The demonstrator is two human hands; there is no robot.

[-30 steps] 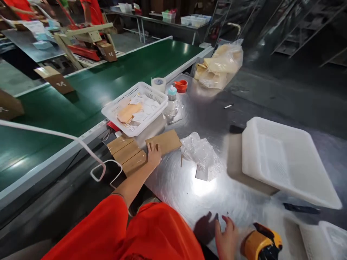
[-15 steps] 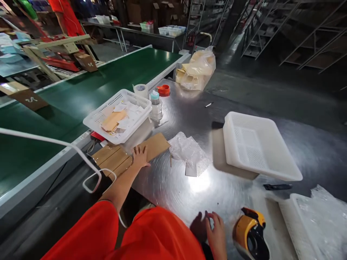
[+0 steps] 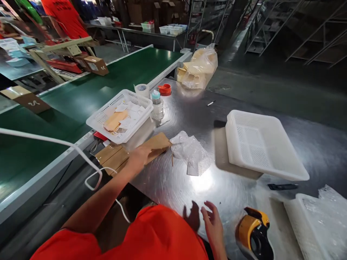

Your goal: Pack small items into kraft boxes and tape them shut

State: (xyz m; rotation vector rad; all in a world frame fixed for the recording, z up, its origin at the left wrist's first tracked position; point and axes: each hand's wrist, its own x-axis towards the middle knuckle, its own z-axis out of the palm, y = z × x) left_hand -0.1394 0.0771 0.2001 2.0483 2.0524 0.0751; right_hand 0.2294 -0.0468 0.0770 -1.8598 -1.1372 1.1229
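Left hand (image 3: pixel 141 154) on cardboard sheet (image 3: pixel 155 144)

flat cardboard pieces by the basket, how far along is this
Early. The left hand is lifting one flat cardboard piece off the row at the table edge. The right hand rests open beside the yellow tape dispenser, not holding it. Nothing looks folded or taped; the white tray appears empty.

Overhead light glares hotly off the steel table (image 3: pixel 189 108) (brightest just below the plastic wrap (image 3: pixel 189 150)); far surroundings dim, edges warped.
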